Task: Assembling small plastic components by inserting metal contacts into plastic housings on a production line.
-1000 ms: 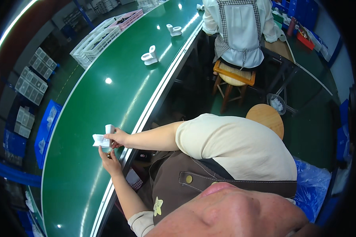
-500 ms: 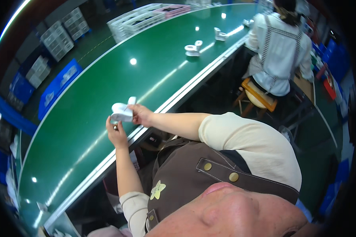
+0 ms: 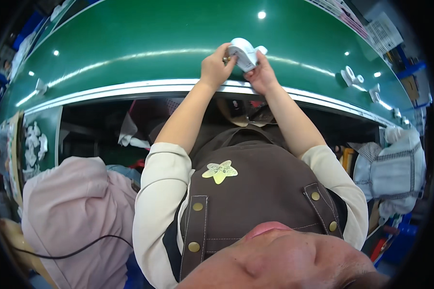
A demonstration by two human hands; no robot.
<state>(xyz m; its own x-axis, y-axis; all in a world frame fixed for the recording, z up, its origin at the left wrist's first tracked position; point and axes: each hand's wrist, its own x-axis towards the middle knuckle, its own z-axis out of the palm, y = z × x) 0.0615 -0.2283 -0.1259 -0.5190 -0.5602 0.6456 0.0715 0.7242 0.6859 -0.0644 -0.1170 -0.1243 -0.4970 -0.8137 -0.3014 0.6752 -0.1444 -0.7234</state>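
A white plastic device (image 3: 243, 52) with a rounded body and a small knob-like part on one side is held tilted over the green work surface (image 3: 149, 29). My left hand (image 3: 216, 66) grips its left side, fingers closed along the edge, with a ring-like glint on one finger. On the other side, my right hand (image 3: 262, 76) holds it low near the knob-like part, thumb and fingers around it. A flat grey-white face of the device is turned toward me. What the fingertips press on behind it is hidden.
Farther right on the surface stand similar white devices (image 3: 350, 76), and another white piece (image 3: 41, 86) lies far left. A metal rim (image 3: 154, 86) edges the near side. People sit at my right (image 3: 395, 164) and left (image 3: 77, 202). White parts (image 3: 33, 144) fill a place at left.
My view has swung round, so the surface now runs level across the top and the person at left shows. Both hands keep hold of the white device, which is tilted differently in view.
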